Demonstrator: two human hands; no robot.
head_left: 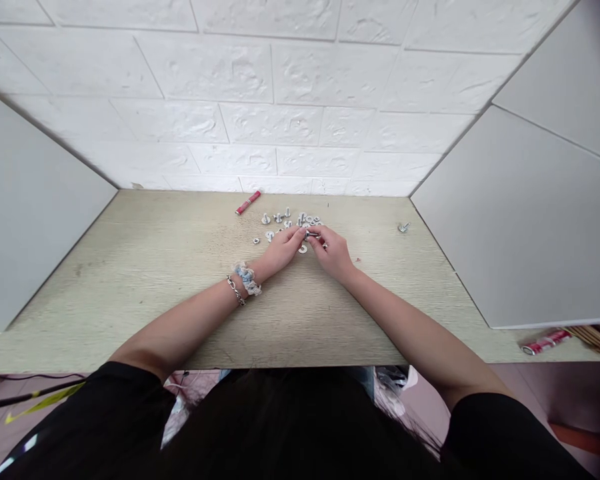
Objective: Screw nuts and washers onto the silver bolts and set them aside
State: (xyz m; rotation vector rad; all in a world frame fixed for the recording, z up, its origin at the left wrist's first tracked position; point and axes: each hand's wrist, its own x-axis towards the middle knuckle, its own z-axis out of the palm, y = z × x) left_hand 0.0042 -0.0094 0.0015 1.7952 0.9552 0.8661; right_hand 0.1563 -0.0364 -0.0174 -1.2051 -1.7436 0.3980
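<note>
A small metal bolt [312, 235] lies between the fingertips of both hands, just above the tabletop. My left hand [283, 247] is closed, its thumb and fingers pinching the bolt's left end. From the other side, my right hand [334, 253] pinches the same bolt; its fingers hide part of it. Around and behind the hands are several loose bolts [279, 217] and flat washers [310, 219], some partly covered by the fingers. One nut [256, 241] sits left of my left hand, and a washer [303, 249] lies flat just below the fingertips.
A red tube [249, 202] lies near the back wall [300, 127]. Off to the right is a separate bolt [404, 227]. Grey panels [520, 227] flank the wooden table [310, 320]. Another red tube [546, 342] rests at the front right edge.
</note>
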